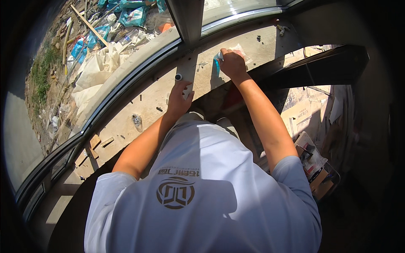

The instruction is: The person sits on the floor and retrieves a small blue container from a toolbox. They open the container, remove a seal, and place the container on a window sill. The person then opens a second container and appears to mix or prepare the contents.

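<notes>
My left hand is curled round a small white cylindrical thing above the pale sill. A white-rimmed round piece with a dark centre shows just beyond its fingers; I cannot tell whether the two are one object. Farther right, my right hand pinches a bluish translucent piece, its exact kind unclear. Beside that hand lies a clear plastic bag on the sill.
Small dark bits dot the sill, with a clear packet and wood scraps toward the left. A window frame borders the far side; rubble and sacks lie outside. At lower right sits a bin of oddments.
</notes>
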### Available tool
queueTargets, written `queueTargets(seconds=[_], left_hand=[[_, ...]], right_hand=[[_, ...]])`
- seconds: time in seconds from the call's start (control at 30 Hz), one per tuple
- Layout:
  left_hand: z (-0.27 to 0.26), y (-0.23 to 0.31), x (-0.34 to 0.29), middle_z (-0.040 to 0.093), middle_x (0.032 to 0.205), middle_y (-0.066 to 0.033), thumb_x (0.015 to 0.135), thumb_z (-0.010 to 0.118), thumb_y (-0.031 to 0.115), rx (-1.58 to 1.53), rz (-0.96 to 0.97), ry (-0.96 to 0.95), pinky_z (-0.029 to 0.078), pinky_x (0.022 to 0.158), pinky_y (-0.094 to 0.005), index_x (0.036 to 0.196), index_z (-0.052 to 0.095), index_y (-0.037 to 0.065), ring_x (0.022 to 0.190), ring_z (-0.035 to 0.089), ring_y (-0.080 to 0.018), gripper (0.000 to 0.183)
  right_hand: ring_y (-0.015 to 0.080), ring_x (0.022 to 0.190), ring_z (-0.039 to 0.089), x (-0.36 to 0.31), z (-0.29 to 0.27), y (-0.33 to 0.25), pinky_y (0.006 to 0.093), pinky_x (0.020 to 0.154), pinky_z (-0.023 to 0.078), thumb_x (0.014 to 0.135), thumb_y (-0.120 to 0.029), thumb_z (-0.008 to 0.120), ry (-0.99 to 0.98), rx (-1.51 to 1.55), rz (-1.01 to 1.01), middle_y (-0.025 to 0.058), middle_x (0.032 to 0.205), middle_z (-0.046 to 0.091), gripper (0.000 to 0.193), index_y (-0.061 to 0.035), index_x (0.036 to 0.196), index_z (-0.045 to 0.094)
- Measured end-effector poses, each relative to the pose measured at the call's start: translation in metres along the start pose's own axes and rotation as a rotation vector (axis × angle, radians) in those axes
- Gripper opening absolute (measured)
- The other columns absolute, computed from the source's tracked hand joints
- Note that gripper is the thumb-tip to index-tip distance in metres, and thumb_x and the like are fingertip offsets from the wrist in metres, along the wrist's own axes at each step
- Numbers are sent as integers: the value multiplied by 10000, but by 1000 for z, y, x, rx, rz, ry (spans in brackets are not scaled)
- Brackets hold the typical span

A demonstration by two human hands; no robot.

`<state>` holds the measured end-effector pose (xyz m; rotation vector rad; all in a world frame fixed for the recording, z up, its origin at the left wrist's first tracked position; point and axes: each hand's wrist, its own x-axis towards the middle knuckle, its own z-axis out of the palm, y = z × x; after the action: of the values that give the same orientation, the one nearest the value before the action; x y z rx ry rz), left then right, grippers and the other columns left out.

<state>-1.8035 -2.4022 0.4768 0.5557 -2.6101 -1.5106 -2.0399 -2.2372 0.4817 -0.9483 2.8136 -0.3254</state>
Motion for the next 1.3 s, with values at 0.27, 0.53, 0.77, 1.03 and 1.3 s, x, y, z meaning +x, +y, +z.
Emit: queueTargets(seconds=[0.27,0.53,0.77,1.03,1.3], left_hand=[[10,42,13,632,1325,-222,843,853,272,-88,331,24,522,1005,-478,1420,554,82,1188,645,-388,678],[7,76,20,732,981,-200,849,801,185,-277,190,-213,570,774,-443,1180,633,21,934,731,-409,406],[-8,102,11,739,948,-186,782,870,270,-151,212,-112,565,741,-435,1056,675,61,878,732,-394,396],[-31,115,3,732,880,-173,756,876,272,-295,281,-309,558,733,-415,1000,665,70,838,728,-388,380],[-32,112,3,748,907,-164,745,883,245,-371,393,-436,563,773,-397,1046,688,78,863,740,-371,396]], right_hand=[[364,815,719,-78,-67,-50,447,705,568,902,-281,778,-59,334,-74,163,875,714,302,-51,1075,687],[295,700,687,-118,-139,-93,381,632,550,842,-244,866,43,470,-181,127,822,685,353,4,1039,707],[259,624,598,-127,-161,-102,359,605,516,832,-136,852,166,445,-419,99,731,602,352,-8,1122,699],[312,787,603,-131,-186,-105,400,733,507,829,-157,835,81,306,-632,109,864,595,425,14,1171,649],[282,820,597,-126,-206,-104,386,769,502,829,-186,833,-8,237,-833,93,906,593,425,25,1137,629]])
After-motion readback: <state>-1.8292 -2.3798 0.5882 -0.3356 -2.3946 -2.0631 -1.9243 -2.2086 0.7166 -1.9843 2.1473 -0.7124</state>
